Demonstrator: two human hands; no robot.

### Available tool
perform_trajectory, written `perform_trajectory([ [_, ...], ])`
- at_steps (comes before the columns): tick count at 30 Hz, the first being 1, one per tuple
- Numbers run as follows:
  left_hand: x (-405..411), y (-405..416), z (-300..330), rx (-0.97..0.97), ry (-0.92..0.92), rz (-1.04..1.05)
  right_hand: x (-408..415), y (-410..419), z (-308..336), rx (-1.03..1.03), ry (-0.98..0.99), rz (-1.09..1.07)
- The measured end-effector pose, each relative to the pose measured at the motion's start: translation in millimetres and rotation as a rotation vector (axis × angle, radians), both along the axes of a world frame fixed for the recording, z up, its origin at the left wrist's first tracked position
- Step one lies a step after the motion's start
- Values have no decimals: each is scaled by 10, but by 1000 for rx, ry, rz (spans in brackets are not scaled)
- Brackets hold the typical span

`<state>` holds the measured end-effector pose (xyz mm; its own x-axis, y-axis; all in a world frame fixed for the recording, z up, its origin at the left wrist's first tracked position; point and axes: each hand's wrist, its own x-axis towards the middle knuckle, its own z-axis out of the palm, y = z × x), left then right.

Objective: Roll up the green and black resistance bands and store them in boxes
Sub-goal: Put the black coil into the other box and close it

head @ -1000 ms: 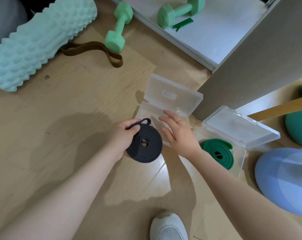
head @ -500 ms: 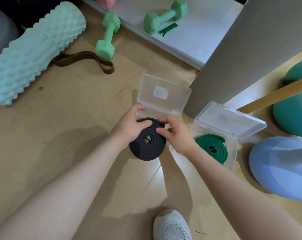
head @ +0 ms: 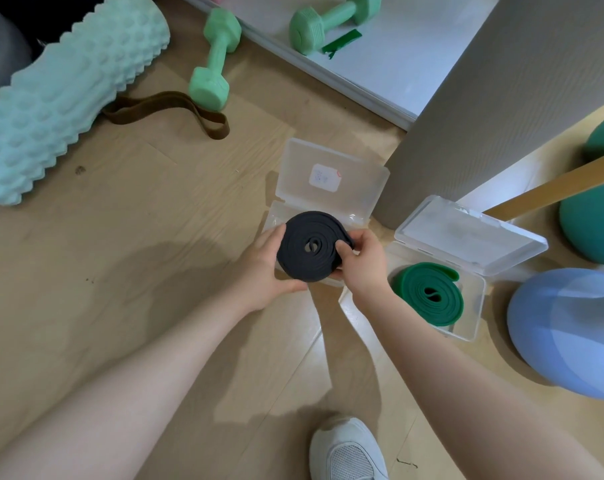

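Wood floor [head: 127, 278]. Both hands held the coiled black band [head: 309, 245] over the open box [head: 330, 188]: left hand [head: 264, 268] cupping, right hand [head: 361, 263] pinching the tail. Green band [head: 428, 294] already boxed. Risk: coil could spring loose on release, blocking the lid.

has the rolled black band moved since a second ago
Yes. The black band, gripped by the left hand and right hand, went from the floor in front to over the labelled box.
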<state>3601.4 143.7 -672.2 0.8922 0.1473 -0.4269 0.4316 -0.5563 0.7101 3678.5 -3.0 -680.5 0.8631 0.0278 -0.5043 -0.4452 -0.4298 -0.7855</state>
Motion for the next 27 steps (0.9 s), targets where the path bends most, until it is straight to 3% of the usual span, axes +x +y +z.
perform_trajectory([
  [5, 247, -53, -42, 182, -65, -8, -16, 95, -51, -75, 24, -2],
  [9, 408, 47, -12, 315, -45, -198, 92, 60, 47, -335, -63, 266],
  [15, 544, 192, -17, 272, -23, -374, 157, -15, 124, -421, -39, 527],
  [27, 809, 296, 82, 233, 73, -589, 227, 95, 75, -473, 54, 593],
])
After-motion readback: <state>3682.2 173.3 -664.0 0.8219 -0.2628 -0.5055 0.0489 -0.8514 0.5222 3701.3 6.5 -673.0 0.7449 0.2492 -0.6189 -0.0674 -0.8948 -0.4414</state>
